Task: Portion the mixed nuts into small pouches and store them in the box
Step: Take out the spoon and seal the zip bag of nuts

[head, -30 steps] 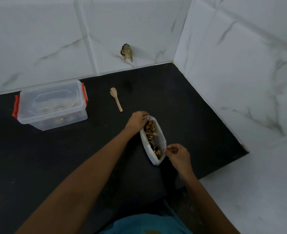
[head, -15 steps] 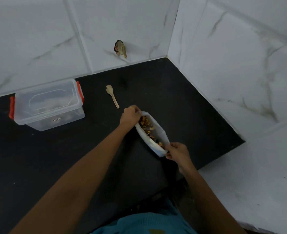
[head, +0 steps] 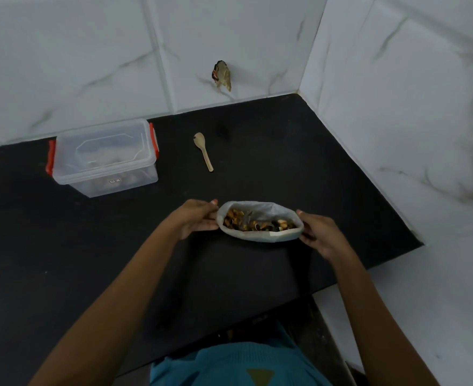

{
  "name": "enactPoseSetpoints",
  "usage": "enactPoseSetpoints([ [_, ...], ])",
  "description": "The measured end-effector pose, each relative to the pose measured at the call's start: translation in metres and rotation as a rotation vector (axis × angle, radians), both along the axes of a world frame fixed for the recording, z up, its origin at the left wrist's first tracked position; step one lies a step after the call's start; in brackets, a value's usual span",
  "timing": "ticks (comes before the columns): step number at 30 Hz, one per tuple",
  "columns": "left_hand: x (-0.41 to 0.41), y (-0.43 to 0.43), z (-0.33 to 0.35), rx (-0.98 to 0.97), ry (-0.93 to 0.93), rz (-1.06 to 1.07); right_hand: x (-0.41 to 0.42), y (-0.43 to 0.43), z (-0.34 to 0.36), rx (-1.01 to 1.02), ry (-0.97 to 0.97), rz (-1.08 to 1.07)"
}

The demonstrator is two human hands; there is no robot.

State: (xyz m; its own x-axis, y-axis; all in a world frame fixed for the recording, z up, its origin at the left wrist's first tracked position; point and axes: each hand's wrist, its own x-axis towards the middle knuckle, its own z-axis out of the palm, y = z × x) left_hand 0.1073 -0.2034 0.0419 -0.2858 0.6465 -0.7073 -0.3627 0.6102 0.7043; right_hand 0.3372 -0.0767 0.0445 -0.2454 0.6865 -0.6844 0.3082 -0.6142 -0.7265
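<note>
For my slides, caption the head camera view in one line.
Left hand and right hand hold a pouch of mixed nuts open on the black counter; box and spoon beyond.

The bag has turned to lie from nine to three o'clock. The left hand now grips its nine o'clock end, the right hand its three.

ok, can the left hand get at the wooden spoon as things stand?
Probably yes. Only bare counter lies between the left hand and the wooden spoon just beyond it. But that hand grips the left end of the nut bag, so it must let go first.
</note>
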Motion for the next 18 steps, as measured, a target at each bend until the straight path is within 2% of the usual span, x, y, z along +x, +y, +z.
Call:
enactPoseSetpoints([
  [4, 0.001, -0.015, -0.004, 0.014, -0.079, 0.109, 0.001, 0.006, -0.004, -0.117, 0.134, -0.059],
  [9, 0.007, -0.022, -0.009, -0.005, -0.125, 0.156, -0.003, 0.003, -0.003, -0.131, 0.182, -0.105],
  [18, 0.023, -0.011, -0.004, -0.029, 0.222, 0.012, -0.022, -0.004, 0.001, 0.097, -0.029, 0.135],
])
